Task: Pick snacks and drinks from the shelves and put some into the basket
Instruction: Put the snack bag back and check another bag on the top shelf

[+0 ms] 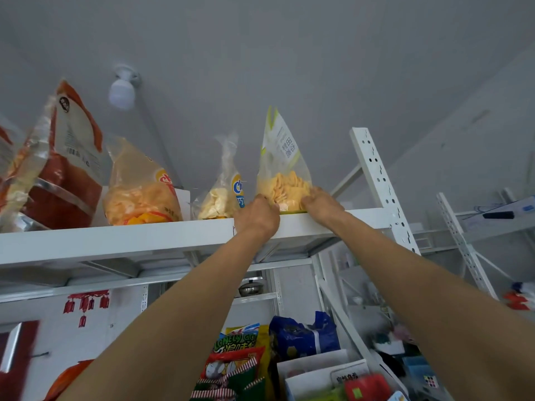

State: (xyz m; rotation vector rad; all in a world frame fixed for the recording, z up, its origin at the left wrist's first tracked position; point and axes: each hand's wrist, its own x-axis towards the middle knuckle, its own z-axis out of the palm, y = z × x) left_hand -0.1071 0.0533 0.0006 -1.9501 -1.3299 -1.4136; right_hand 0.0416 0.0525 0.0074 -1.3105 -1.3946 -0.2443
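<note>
Fingers: I see both hands, left hand and right hand, curled round the base of the clear cracker bag.
Bag: upright between them, on top shelf.
Handling: I'd lift straight, squeezing lightly; crackers crush.

Green-edged clear bag, top shelf centre: Chinese characters, "田" legible. Two chip bags left of it: partial "Ch" logos. Yellow-green snack bag, lower centre: "LONELY GOD".
</note>
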